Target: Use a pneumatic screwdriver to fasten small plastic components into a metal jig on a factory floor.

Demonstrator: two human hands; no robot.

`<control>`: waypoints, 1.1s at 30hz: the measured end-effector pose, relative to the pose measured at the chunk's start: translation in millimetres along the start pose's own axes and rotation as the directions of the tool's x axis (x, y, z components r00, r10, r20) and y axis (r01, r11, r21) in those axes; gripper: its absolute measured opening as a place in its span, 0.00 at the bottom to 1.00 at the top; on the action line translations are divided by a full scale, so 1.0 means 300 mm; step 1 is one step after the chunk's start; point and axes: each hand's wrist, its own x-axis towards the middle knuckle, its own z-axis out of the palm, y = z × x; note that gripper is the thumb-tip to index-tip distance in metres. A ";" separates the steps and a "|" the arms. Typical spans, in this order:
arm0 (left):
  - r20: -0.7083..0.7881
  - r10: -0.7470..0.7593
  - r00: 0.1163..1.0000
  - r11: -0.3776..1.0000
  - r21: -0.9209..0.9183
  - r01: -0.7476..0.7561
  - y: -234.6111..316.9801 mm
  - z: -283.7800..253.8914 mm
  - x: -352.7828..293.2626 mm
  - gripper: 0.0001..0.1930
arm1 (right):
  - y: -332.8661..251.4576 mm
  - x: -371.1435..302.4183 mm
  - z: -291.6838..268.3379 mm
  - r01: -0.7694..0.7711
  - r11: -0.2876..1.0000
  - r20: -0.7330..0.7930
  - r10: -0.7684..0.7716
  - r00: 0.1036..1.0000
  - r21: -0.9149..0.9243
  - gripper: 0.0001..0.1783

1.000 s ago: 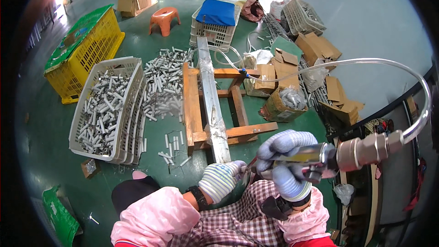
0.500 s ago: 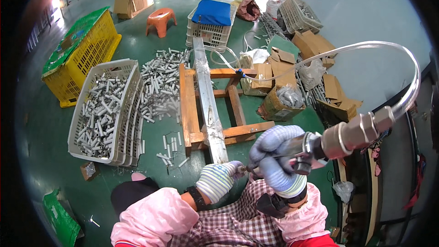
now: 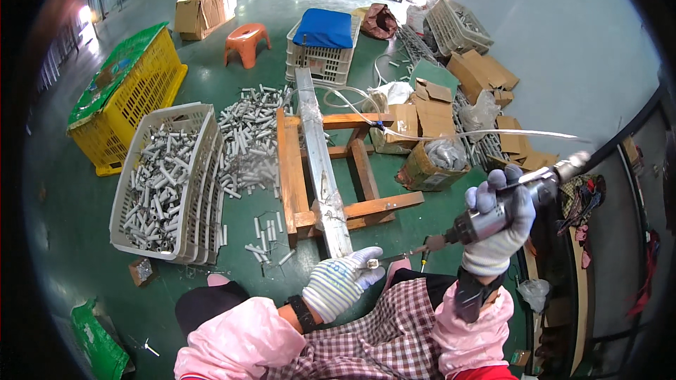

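Head view, L to R: white plastic crate [image 3: 193,229] w/ grey tubes [image 3: 156,190], then metal bar [image 3: 315,144] lengthwise on wooden frame [image 3: 290,169], near end just beyond L hand [image 3: 338,283]. L hand is part-curled, small pale piece [image 3: 372,264] pinched btwn thumb & forefinger at its R side, well apart from R hand. Thin bit [image 3: 408,252] lies immed. R of piece, aimed at it; can't tell if touching. Drill [image 3: 486,222] long axis slants lower L to upper R; R hand [image 3: 517,222] wraps its body, fingers closed. L hand's nearer bit tip.
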 end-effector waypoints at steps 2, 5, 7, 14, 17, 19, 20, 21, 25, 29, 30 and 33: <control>0.032 -0.045 0.998 0.998 0.036 0.044 -0.010 -0.008 -0.017 0.17 | 0.032 0.019 -0.094 -0.126 0.972 -0.085 0.146 0.986 0.199 0.19; -0.045 0.250 0.967 0.951 0.201 -0.236 0.015 -0.028 -0.024 0.12 | 0.057 0.029 -0.203 -0.208 0.888 -0.151 0.291 0.945 0.410 0.13; -0.152 0.240 0.959 0.970 0.084 -0.229 0.059 -0.027 0.005 0.09 | 0.045 0.028 -0.258 -0.177 0.912 -0.142 0.244 0.959 0.371 0.11; 0.078 -0.546 0.834 0.394 -0.854 0.338 -0.113 -0.141 0.122 0.22 | 0.056 0.007 -0.274 -0.201 0.870 -0.111 0.278 0.954 0.450 0.15; 0.131 -0.733 0.668 0.235 -0.872 0.429 -0.263 -0.143 0.064 0.19 | 0.098 -0.004 -0.251 -0.252 0.852 -0.146 0.353 0.924 0.459 0.15; 0.000 -0.556 0.831 0.362 -0.900 0.241 -0.473 -0.204 0.059 0.18 | 0.119 0.002 -0.229 -0.272 0.839 -0.116 0.365 0.924 0.471 0.15; -0.182 -0.526 0.831 0.351 -0.936 0.018 -0.403 -0.293 0.121 0.18 | 0.103 0.000 -0.249 -0.262 0.851 -0.127 0.353 0.927 0.454 0.15; -0.389 -0.293 0.873 0.572 -0.803 -0.166 -0.364 -0.401 0.174 0.15 | 0.093 -0.002 -0.242 -0.252 0.877 -0.150 0.337 0.930 0.409 0.16; -0.489 -0.632 0.601 0.351 -0.872 -0.341 -0.557 -0.557 0.135 0.19 | 0.103 -0.010 -0.218 -0.271 0.867 -0.156 0.362 0.919 0.418 0.16; -0.392 -0.768 0.506 0.501 -0.860 0.093 -0.805 -0.341 0.053 0.17 | 0.130 -0.017 -0.202 -0.299 0.852 -0.147 0.392 0.908 0.429 0.16; -0.393 -0.751 0.531 0.557 -0.809 0.189 -0.825 -0.258 0.029 0.17 | 0.125 -0.018 -0.198 -0.294 0.858 -0.170 0.393 0.904 0.422 0.16; -0.298 -0.760 0.578 0.641 -0.200 0.741 -0.907 -0.112 -0.044 0.22 | 0.104 -0.022 -0.201 -0.276 0.883 -0.228 0.379 0.897 0.381 0.17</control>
